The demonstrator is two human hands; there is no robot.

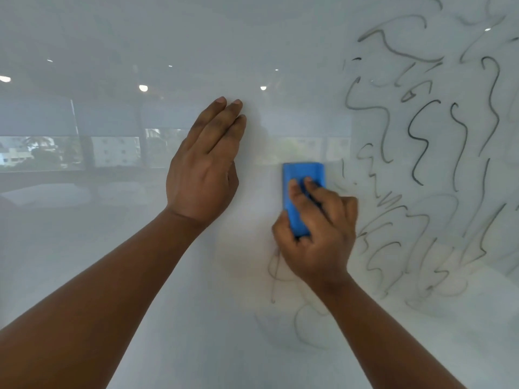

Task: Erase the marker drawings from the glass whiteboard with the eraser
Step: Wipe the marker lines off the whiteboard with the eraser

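Observation:
The glass whiteboard point(112, 248) fills the whole view. Black marker squiggles point(421, 141) cover its right part, and fainter lines point(303, 324) sit low near the middle. My right hand point(317, 234) grips a blue eraser point(302, 189) and presses it flat on the glass just left of the squiggles. My left hand point(207, 161) lies flat on the board to the eraser's left, fingers straight and close together, holding nothing.
The left half of the board carries no marks and mirrors a room: ceiling lights point(143, 87) and a window with blinds point(42, 141). Both of my forearms come up from the bottom edge.

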